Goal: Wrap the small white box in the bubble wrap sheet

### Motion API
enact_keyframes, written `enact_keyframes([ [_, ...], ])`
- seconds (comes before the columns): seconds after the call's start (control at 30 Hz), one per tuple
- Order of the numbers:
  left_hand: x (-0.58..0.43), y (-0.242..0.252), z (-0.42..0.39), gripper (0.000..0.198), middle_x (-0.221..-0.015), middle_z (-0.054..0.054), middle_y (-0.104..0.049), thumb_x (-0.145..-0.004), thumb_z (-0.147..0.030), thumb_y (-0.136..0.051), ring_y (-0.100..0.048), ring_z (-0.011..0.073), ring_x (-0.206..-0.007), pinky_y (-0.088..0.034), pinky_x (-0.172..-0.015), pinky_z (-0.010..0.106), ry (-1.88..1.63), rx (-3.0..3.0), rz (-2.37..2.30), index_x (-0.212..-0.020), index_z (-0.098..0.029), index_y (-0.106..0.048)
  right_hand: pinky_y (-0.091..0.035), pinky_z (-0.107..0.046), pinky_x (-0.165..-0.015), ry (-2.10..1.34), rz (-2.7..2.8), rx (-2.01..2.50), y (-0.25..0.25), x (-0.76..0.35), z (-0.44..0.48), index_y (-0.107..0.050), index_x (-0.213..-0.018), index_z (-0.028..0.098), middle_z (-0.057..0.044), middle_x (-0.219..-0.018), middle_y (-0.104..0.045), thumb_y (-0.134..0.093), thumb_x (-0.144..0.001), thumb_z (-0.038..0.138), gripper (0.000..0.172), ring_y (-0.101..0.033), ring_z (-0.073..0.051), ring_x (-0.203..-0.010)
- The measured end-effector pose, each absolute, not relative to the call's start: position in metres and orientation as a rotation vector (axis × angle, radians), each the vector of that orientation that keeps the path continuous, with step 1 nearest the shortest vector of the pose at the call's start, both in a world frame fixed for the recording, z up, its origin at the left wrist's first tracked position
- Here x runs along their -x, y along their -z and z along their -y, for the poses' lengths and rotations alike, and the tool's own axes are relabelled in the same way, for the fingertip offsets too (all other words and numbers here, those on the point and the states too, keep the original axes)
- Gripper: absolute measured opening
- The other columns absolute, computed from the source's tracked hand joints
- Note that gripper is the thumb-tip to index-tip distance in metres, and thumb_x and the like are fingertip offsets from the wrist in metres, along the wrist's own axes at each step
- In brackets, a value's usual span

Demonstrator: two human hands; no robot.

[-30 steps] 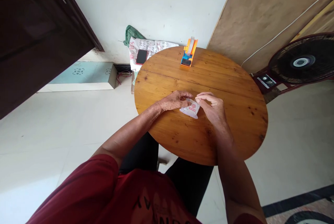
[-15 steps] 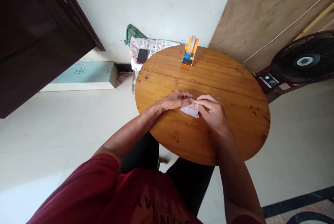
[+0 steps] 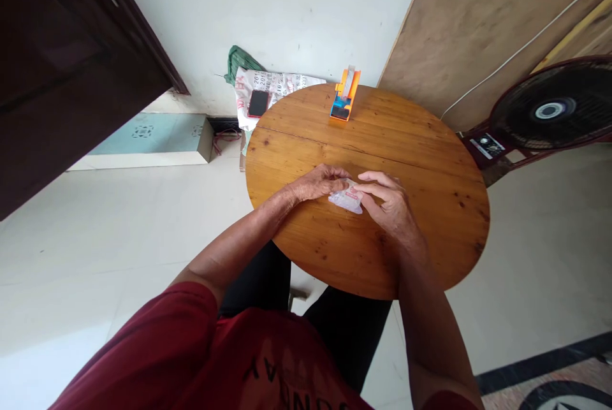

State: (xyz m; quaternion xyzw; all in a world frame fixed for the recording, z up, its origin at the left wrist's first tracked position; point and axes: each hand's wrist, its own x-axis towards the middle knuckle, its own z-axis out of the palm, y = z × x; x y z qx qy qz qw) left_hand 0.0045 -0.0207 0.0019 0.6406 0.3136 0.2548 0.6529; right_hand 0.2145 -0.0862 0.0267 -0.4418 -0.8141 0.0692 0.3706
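A small clear plastic bag with red print lies at the middle of the round wooden table, between my two hands. From its left side my left hand holds the bag's upper edge, thumb over it and fingers curled behind. On the right, my right hand has its thumb and a fingertip at the bag's upper right edge, while another finger stretches out above, off the bag. What is inside the bag I cannot make out.
An orange and blue tape dispenser stands at the table's far edge. Beyond the left edge, a phone rests on a printed white sack. A fan is at the right, a pale blue box on the floor at left.
The view has shifted slightly. My right hand's upper finger has lifted and spread a little away from the bag. My left hand keeps its hold.
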Motion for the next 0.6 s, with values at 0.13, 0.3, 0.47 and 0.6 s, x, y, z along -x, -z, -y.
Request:
enact_keyframes([
  [0.13,-0.0055,-0.0002,0.0207,0.041,-0.086,0.003,-0.069,-0.081,-0.036,-0.066,-0.057,0.0108,-0.073,-0.043,-0.069,0.023,-0.563,-1.429,-0.721,-0.113,-0.01,-0.067,-0.053,-0.045,-0.094,-0.231,1.893,1.141,-0.0349,-0.2208,0.0874,-0.077,-0.093,0.025,-0.007,-0.108,-0.072,-0.061,-0.091,0.022,0.016,-0.069,-0.024,-0.102],
  [0.3,-0.0045,-0.0004,0.0203,0.041,-0.086,0.003,-0.069,-0.082,-0.037,-0.065,-0.057,0.011,-0.073,-0.042,-0.068,0.023,-0.565,-1.451,-0.725,-0.114,-0.01,-0.068,-0.053,-0.045,-0.094,-0.26,1.884,1.158,-0.0368,-0.2226,0.0878,-0.076,-0.091,0.025,-0.007,-0.105,-0.072,-0.062,-0.09,0.022,0.015,-0.069,-0.024,-0.1],
  [0.47,-0.0031,0.0001,0.0202,0.041,-0.088,0.003,-0.069,-0.084,-0.038,-0.064,-0.058,0.0114,-0.075,-0.043,-0.07,0.023,-0.564,-1.488,-0.705,-0.114,-0.011,-0.068,-0.053,-0.046,-0.093,-0.287,1.987,1.183,-0.0338,-0.2172,0.0879,-0.077,-0.095,0.024,-0.008,-0.107,-0.071,-0.059,-0.092,0.024,0.018,-0.068,-0.026,-0.101],
  [0.6,-0.0038,0.0013,0.0195,0.041,-0.089,0.003,-0.069,-0.083,-0.038,-0.064,-0.057,0.0111,-0.075,-0.043,-0.07,0.023,-0.568,-1.469,-0.686,-0.114,-0.011,-0.068,-0.052,-0.046,-0.094,-0.29,2.035,1.202,-0.0314,-0.2167,0.087,-0.077,-0.099,0.025,-0.008,-0.111,-0.071,-0.057,-0.093,0.024,0.022,-0.068,-0.026,-0.103],
])
